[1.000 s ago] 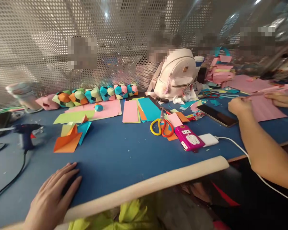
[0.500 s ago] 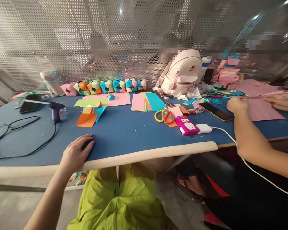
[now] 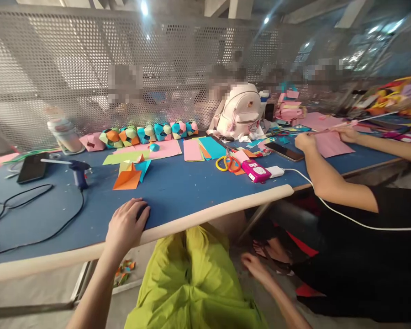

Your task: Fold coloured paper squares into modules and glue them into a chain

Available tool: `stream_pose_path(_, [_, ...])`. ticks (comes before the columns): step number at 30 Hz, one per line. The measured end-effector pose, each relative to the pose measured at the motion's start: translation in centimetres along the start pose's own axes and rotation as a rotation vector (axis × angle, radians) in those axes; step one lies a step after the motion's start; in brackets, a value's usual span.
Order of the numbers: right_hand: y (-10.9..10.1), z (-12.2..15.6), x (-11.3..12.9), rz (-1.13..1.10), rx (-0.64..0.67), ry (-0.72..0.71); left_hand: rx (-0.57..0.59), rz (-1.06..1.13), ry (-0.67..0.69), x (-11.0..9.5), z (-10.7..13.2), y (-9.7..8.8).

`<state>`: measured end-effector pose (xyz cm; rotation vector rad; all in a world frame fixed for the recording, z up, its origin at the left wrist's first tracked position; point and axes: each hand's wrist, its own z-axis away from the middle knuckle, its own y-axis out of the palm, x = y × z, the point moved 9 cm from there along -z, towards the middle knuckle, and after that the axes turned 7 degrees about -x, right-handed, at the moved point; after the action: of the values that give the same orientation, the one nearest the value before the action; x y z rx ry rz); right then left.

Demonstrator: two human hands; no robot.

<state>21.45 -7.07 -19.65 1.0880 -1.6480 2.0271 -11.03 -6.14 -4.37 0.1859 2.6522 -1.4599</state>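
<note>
My left hand rests at the near edge of the blue table, its fingers closed over a small black object whose kind I cannot make out. Beyond it stand folded orange, green and blue papers. To their left is a dark blue glue gun with a white glue stick and a black cord. Low on the right, beside my green trousers, hangs my right hand, its fingers curled with nothing visible in them.
Scissors lie beside a magenta case and a phone. Folded paper balls line the back near a white backpack. A co-worker's hands hold pink paper at right. A white cable crosses there.
The view has tilted up and shifted right. My right hand has come into view beside my lap. My left hand stays over the black object.
</note>
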Motion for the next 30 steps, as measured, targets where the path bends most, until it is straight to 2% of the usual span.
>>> stream_pose_path(2, [0.2, 0.1, -0.8, 0.000, 0.037, 0.077, 0.003, -0.003, 0.010, -0.2, 0.0, 0.0])
stream_pose_path(4, [-1.3, -0.1, 0.3, -0.027, 0.073, 0.091, 0.000, -0.001, 0.018, -0.3, 0.1, -0.1])
stream_pose_path(6, [-3.5, -0.6, 3.7, -0.080, 0.125, 0.017, -0.011, 0.005, 0.026, -0.3, 0.1, -0.2])
stream_pose_path(7, [-4.1, -0.7, 6.3, -0.113, 0.213, -0.077, -0.018, 0.008, 0.029, -0.3, 0.1, -0.2])
stream_pose_path(9, [-5.9, -1.3, 11.1, -0.104, 0.277, -0.241, -0.035, 0.012, 0.042, -0.2, 0.2, -0.3])
stream_pose_path(11, [-7.4, -2.8, 14.7, -0.062, 0.232, -0.362, -0.061, 0.014, 0.069, -0.2, 0.3, -0.3])
stream_pose_path(14, [-8.6, -6.1, 17.6, 0.033, 0.123, -0.483, -0.100, 0.008, 0.124, -0.2, 0.5, -0.2])
stream_pose_path(16, [-8.8, -8.9, 18.1, 0.082, 0.115, -0.482, -0.131, -0.012, 0.149, 0.0, 0.6, -0.2])
stream_pose_path(18, [-9.1, -12.0, 18.4, 0.242, 0.108, -0.482, -0.143, -0.038, 0.196, 0.1, 0.8, -0.3])
stream_pose_path(20, [-10.7, -15.7, 18.4, 0.455, -0.012, -0.455, -0.149, -0.070, 0.258, -0.2, 0.7, -0.6])
stream_pose_path(23, [-13.2, -21.3, 17.5, 0.587, -0.178, -0.323, -0.074, -0.051, 0.372, -1.1, -0.1, -1.0])
stream_pose_path(26, [-13.7, -25.6, 14.8, 0.713, -0.179, -0.173, 0.024, 0.006, 0.422, -2.2, -2.3, -0.9])
stream_pose_path(28, [-13.1, -27.0, 13.1, 0.770, -0.142, -0.125, 0.091, 0.033, 0.441, -3.4, -4.4, -0.1])
stream_pose_path(30, [-12.7, -27.4, 12.0, 0.809, -0.136, -0.121, 0.169, 0.065, 0.479, -4.9, -6.7, 1.5])
